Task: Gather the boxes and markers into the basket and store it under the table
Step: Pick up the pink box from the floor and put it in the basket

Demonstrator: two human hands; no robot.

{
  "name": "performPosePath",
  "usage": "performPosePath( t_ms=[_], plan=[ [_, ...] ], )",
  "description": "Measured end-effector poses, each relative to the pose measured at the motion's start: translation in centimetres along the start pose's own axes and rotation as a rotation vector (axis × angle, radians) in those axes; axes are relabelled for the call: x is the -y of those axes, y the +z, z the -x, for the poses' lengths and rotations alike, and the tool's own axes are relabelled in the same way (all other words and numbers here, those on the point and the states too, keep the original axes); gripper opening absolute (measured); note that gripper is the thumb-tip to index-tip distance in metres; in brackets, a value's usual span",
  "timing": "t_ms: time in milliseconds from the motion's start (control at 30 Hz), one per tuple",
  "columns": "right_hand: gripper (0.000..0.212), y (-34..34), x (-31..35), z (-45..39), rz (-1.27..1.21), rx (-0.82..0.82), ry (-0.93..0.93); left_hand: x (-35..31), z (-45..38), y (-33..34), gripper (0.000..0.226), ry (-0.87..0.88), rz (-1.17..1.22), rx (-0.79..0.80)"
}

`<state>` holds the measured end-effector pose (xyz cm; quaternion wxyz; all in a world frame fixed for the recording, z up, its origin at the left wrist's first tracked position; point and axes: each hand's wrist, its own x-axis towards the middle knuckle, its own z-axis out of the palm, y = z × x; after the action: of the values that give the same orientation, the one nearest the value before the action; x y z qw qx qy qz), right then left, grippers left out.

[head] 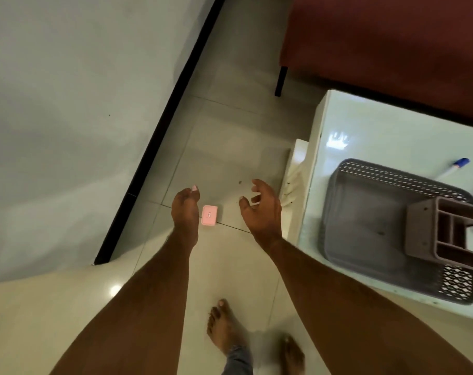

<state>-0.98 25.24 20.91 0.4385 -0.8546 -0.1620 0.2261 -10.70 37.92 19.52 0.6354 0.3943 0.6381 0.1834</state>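
A small pink box (209, 215) lies on the tiled floor between my two outstretched hands. My left hand (185, 212) hovers just left of it, fingers apart, holding nothing. My right hand (262, 209) hangs to its right, fingers spread and empty. On the white table (365, 131) at the right sits a grey perforated basket (365, 226) with a grey divided organizer (446, 231) inside it. A marker with a blue cap (455, 166) lies on the table beyond the basket.
A grey wall with a black skirting strip (162, 131) runs along the left. A dark red seat on black legs (378, 41) stands behind the table. My bare feet (224, 328) stand on the floor below my arms. White cloth (292, 185) hangs at the table's side.
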Motion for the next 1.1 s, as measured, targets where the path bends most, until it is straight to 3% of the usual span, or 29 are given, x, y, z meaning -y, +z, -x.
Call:
performPosePath(
  t_ms=[133,433,667,867,1033,1100],
  plan=[
    [0.056,5.1,-3.3,-2.5,-0.039,0.064,0.108,2.2,-5.2,-1.0,0.016,-0.055,-0.028,-0.020],
    [0.065,16.0,-13.0,-8.7,0.013,0.324,0.295,10.7,-17.5,-1.4,0.042,-0.177,-0.212,0.046],
    [0.071,22.4,-18.9,-12.3,0.166,0.491,0.320,17.5,-24.2,-0.8,0.059,-0.335,-0.262,-0.049],
    [0.075,27.0,-22.1,-14.8,0.244,0.626,0.384,22.4,-27.6,1.0,0.044,-0.454,-0.111,-0.012],
    [0.058,27.6,-22.5,-14.3,0.236,0.635,0.429,22.8,-27.6,2.4,0.037,-0.451,-0.050,-0.010],
    [0.056,26.7,-21.4,-13.8,0.191,0.610,0.464,21.7,-26.5,2.4,0.024,-0.443,-0.071,-0.014]
  ],
)
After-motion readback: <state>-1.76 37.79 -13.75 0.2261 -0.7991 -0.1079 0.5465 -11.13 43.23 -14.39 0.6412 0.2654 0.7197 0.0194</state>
